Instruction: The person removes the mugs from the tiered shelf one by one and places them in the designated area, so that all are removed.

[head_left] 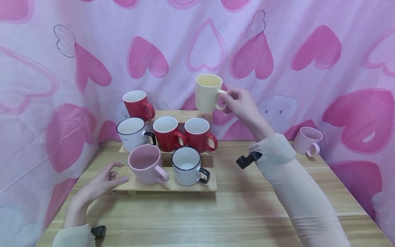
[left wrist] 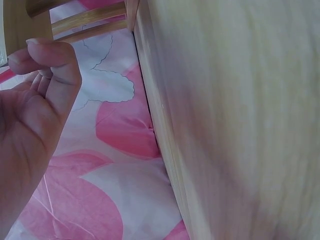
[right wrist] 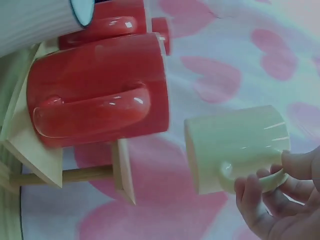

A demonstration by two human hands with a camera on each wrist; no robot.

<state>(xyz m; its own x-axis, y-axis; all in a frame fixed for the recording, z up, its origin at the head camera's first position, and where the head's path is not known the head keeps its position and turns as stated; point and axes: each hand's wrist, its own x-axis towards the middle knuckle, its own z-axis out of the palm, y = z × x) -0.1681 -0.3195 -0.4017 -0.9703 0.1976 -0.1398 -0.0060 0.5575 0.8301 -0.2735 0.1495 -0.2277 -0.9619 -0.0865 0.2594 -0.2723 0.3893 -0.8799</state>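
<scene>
Fingers of our right hand point(head_left: 242, 104) are pinching cream mug point(head_left: 205, 97) handle; left hand point(head_left: 100, 185), fingers apart, is lying at shelf point(head_left: 169, 187); beyond them, white mug point(head_left: 131, 136) print's unreadable.

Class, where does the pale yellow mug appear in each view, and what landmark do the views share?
Head: the pale yellow mug is in the upper half, just right of centre, in the right hand.
Left wrist: not in the picture.
Right wrist: right of centre, a little below the middle.
Shared landmark: the wooden rack, at the left in both wrist views.
</scene>
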